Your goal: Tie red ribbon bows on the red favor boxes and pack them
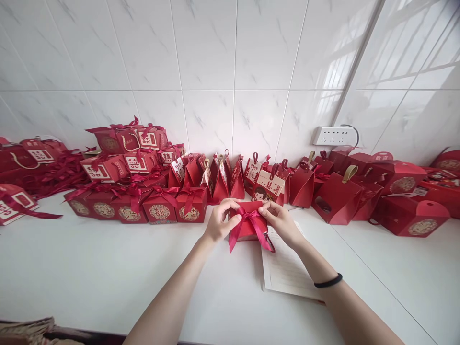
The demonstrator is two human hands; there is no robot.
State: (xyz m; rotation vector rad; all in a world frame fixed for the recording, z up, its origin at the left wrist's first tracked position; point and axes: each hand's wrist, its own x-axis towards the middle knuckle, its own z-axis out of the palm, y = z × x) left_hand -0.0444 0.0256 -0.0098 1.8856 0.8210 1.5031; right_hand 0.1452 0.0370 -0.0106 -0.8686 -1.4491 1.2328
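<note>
A small red gift box [247, 233] stands on the white table in front of me. A dark pink ribbon [248, 216] is tied in a bow at its top front, with two tails hanging down the front. My left hand [222, 221] is closed at the bow's left side, thumb and fingers pinching the ribbon by the box's upper edge. On the other side, my right hand [282, 221] pinches the ribbon near the box's top right corner. The fingers partly hide the bow's loops. A dark cord loop [270, 243] hangs at the box's lower right.
A sheet of paper [287, 266] lies under my right forearm. Stacked ribboned boxes [131, 160] stand at left, beside loose ribbons [59, 170]. Upright bags with loop handles [221, 179] line the tiled wall. More red boxes [409, 218] are at right, below a power strip [332, 135].
</note>
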